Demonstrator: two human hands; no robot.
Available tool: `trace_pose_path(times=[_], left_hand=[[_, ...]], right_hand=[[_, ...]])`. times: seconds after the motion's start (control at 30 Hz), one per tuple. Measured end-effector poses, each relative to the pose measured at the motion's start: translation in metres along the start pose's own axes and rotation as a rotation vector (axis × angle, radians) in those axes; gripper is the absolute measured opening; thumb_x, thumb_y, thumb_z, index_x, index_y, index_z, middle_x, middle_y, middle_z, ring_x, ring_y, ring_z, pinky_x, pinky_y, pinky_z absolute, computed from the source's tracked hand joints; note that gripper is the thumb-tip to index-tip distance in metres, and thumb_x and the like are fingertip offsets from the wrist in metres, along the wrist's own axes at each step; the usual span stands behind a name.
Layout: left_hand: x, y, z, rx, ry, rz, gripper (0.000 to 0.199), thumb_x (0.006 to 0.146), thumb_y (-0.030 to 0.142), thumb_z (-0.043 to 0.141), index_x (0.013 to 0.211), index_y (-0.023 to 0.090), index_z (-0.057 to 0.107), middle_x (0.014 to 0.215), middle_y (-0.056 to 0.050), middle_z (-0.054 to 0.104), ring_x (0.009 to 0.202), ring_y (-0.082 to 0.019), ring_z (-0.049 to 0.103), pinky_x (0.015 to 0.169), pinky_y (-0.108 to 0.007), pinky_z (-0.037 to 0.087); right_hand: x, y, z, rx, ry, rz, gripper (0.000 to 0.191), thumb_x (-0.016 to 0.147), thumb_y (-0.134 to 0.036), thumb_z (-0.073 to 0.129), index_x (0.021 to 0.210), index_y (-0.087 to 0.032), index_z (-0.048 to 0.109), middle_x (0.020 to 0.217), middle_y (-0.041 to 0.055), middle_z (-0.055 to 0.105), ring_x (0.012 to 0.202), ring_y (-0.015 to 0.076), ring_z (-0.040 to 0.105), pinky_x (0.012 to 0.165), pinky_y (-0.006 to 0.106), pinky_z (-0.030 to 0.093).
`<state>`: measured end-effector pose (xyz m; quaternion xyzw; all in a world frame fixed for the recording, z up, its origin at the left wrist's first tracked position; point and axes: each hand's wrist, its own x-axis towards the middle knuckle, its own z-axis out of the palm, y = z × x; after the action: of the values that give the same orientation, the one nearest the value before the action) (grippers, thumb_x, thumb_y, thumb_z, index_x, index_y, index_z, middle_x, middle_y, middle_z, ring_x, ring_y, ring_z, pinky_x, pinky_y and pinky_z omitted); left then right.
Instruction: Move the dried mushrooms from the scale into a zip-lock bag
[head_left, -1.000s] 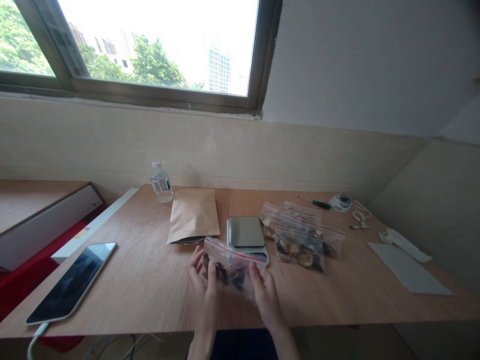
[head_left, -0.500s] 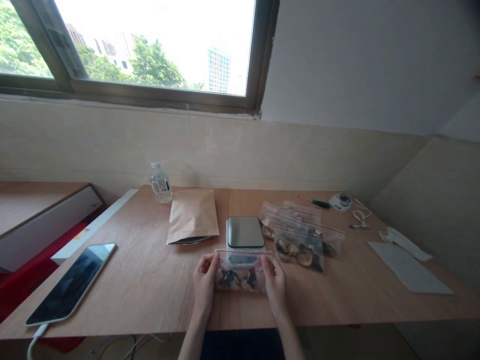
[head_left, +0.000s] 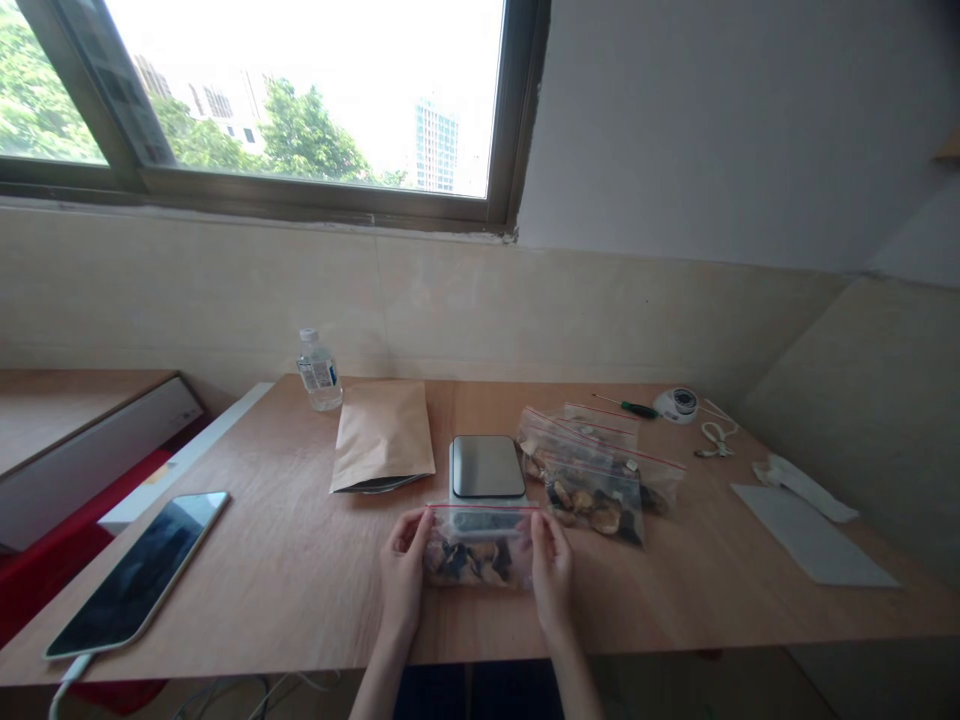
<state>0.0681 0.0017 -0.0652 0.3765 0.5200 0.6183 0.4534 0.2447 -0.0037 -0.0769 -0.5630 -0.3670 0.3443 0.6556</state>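
Note:
A clear zip bag (head_left: pixel 477 562) with a red top strip and dark and tan dried pieces inside is held up near the table's front edge. My left hand (head_left: pixel 405 570) pinches its upper left corner, and my right hand (head_left: pixel 551 570) grips its upper right side. Just behind the bag is a scale (head_left: pixel 488 466) with a bare metal plate; its lower part shows through the clear plastic. Several similar filled bags (head_left: pixel 596 500) lie in an overlapping pile right of the scale. To its left rests a brown paper pouch (head_left: pixel 384 435).
A water bottle (head_left: pixel 320 372) stands at the back left, and a phone (head_left: pixel 139 575) with a cable lies front left. Back right are a screwdriver (head_left: pixel 637 409), a white dome camera (head_left: pixel 677 404) and its cord. A white sheet (head_left: pixel 814 535) lies far right.
My right hand has shifted slightly along the bag's right side, its thumb now at the red strip's right end. The whole view has moved a little.

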Motion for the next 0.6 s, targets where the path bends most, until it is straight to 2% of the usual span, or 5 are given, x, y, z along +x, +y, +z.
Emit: trace_pose_path(times=[0.27, 0.43, 0.6], left_hand=[[-0.002, 0.0001, 0.0006, 0.011, -0.001, 0.007, 0.035, 0.073, 0.048, 0.066, 0.084, 0.015, 0.066, 0.079, -0.004, 0.068, 0.076, -0.018, 0.06, 0.066, -0.024, 0.046], [-0.0039, 0.0036, 0.0031, 0.043, 0.021, 0.04, 0.035, 0.073, 0.048, 0.065, 0.082, 0.015, 0.066, 0.077, -0.005, 0.067, 0.076, -0.019, 0.06, 0.067, -0.025, 0.046], [-0.0052, 0.0074, 0.0038, 0.037, -0.072, 0.021, 0.035, 0.076, 0.048, 0.062, 0.085, 0.015, 0.066, 0.08, -0.004, 0.066, 0.075, -0.017, 0.059, 0.067, -0.024, 0.045]], right_hand=[[0.0012, 0.0059, -0.0018, -0.014, 0.043, -0.021, 0.043, 0.077, -0.058, 0.056, 0.083, -0.017, 0.064, 0.07, 0.0045, 0.064, 0.059, 0.0163, 0.057, 0.053, 0.025, 0.045], [0.0, 0.0034, -0.0023, -0.03, 0.027, -0.035, 0.042, 0.08, -0.058, 0.053, 0.08, -0.017, 0.062, 0.069, 0.0028, 0.062, 0.058, 0.0148, 0.054, 0.053, 0.024, 0.044], [-0.0023, -0.0022, -0.0017, 0.01, 0.001, -0.001, 0.042, 0.08, -0.058, 0.052, 0.077, -0.018, 0.061, 0.065, 0.0005, 0.059, 0.055, 0.0131, 0.051, 0.053, 0.023, 0.043]])
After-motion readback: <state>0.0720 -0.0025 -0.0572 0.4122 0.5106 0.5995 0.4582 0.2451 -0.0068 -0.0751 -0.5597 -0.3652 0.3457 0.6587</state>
